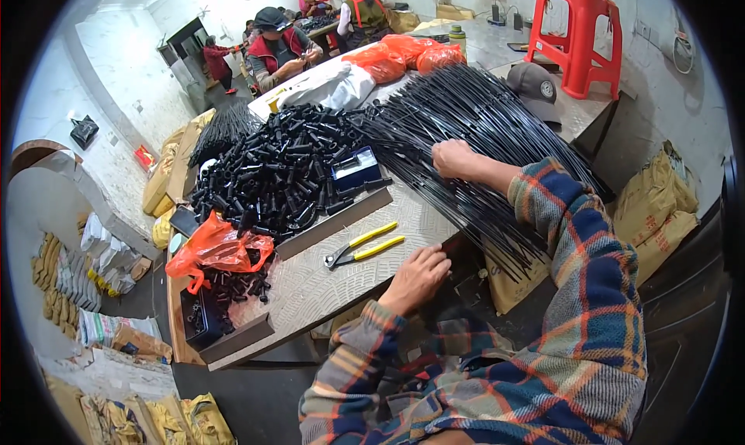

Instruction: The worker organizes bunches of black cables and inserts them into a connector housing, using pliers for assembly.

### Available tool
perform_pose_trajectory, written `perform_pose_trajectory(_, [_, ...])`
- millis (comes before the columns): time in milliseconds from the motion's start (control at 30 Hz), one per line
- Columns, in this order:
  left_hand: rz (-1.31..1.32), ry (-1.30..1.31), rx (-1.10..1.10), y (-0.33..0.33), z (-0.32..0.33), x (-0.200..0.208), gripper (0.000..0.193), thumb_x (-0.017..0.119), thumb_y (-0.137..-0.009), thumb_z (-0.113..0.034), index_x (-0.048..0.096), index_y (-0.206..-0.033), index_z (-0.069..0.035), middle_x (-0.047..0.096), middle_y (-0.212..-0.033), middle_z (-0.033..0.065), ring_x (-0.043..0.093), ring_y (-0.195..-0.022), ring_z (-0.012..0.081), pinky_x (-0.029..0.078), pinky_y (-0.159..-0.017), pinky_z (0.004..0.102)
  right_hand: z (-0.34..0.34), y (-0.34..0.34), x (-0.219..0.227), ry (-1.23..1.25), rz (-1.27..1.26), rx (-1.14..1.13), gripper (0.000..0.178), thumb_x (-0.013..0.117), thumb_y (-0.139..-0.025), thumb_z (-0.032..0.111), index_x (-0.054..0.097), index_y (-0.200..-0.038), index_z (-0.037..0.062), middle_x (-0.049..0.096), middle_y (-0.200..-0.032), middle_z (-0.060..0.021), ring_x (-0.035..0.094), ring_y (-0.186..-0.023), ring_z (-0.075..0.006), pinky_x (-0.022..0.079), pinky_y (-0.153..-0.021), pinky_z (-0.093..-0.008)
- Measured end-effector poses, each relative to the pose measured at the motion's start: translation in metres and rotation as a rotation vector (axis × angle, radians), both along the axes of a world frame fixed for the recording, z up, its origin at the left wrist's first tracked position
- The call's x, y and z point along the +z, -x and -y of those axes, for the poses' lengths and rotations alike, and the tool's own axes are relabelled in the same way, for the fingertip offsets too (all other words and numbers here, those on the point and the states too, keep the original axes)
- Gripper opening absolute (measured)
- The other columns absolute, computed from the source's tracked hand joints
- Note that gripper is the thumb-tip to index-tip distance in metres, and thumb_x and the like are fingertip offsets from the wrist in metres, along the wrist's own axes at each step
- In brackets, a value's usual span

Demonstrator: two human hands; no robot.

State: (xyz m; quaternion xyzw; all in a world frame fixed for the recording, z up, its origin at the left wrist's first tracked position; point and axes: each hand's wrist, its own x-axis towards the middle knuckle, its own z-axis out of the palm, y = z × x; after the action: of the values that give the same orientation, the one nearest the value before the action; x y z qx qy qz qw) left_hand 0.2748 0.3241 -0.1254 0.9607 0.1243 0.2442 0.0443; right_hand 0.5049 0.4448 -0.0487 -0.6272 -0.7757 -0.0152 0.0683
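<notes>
My right hand [456, 159] reaches over a large bundle of thin black rods [497, 111] fanned across the right side of the table. Its fingers are closed at the rods near their left ends; how many it grips I cannot make out. My left hand [419, 278] lies at the table's near edge, fingers extended and nothing visible in it. Beside it are pliers [361, 245] with yellow handles, jaws pointing left. Left of the rods rises a heap of short black tubular plastic parts [272, 166], with a small blue box [355, 168] at its right side.
A red plastic bag [221, 247] sits over more small black parts at the left edge. Low strips [335, 223] border the heap. Further back are red bags [403, 53], a grey cap [534, 88] and a red stool [574, 38]. A person in a dark cap [279, 49] works across the table.
</notes>
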Motion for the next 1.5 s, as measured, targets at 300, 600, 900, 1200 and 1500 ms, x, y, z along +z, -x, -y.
perform_pose_trajectory(300, [-0.096, -0.001, 0.38, -0.035, -0.037, -0.011, 0.052, 0.053, -0.082, -0.026, 0.042, -0.123, 0.004, 0.041, -0.129, 0.0205, 0.036, -0.124, 0.0335, 0.027, -0.103, 0.0406, 0.006, 0.036, 0.0, 0.301, -0.389, -0.231, 0.044, 0.071, -0.069, 0.037, 0.064, -0.079, -0.0054, 0.064, -0.079, -0.02, 0.064, -0.074, -0.0291, 0.05, -0.068, -0.0374])
perform_pose_trajectory(600, [-0.147, 0.073, 0.341, -0.05, -0.049, -0.005, 0.058, 0.052, -0.084, -0.032, 0.037, -0.128, 0.004, 0.035, -0.135, 0.0218, 0.031, -0.128, 0.0339, 0.022, -0.106, 0.0419, -0.029, -0.013, -0.008, 0.176, -0.73, -0.233, 0.027, 0.069, -0.064, 0.025, 0.063, -0.072, 0.0005, 0.061, -0.062, -0.0087, 0.058, -0.053, -0.018, 0.047, -0.055, -0.0323])
perform_pose_trajectory(900, [-0.052, 0.115, 0.522, -0.096, -0.077, -0.007, 0.089, 0.037, -0.082, -0.064, 0.011, -0.14, -0.001, 0.011, -0.142, 0.0302, 0.008, -0.133, 0.0428, 0.012, -0.108, 0.0469, -0.021, -0.007, 0.037, 0.159, -0.828, -0.134, 0.024, 0.052, -0.083, 0.02, 0.057, -0.076, -0.0032, 0.057, -0.06, -0.007, 0.052, -0.048, -0.0139, 0.042, -0.045, -0.0303])
perform_pose_trajectory(1200, [-0.068, 0.169, 0.634, -0.115, -0.072, -0.008, 0.083, 0.032, -0.083, -0.066, 0.024, -0.139, -0.006, 0.023, -0.139, 0.0289, 0.014, -0.132, 0.0434, 0.004, -0.104, 0.0583, -0.049, -0.011, 0.152, -0.313, -1.223, 0.027, 0.021, 0.054, -0.086, 0.022, 0.048, -0.08, 0.0035, 0.049, -0.055, -0.0024, 0.047, -0.043, -0.0106, 0.037, -0.038, -0.0234])
perform_pose_trajectory(1500, [0.26, -0.048, 0.48, -0.093, -0.025, 0.002, 0.056, 0.051, -0.085, -0.047, 0.049, -0.118, -0.002, 0.044, -0.125, 0.0225, 0.04, -0.12, 0.0342, 0.027, -0.1, 0.052, -0.069, 0.003, 0.225, -0.719, -1.273, 0.316, 0.025, 0.053, -0.089, 0.025, 0.047, -0.075, 0.0062, 0.04, -0.05, 0.0032, 0.04, -0.042, -0.0067, 0.029, -0.035, -0.0256])
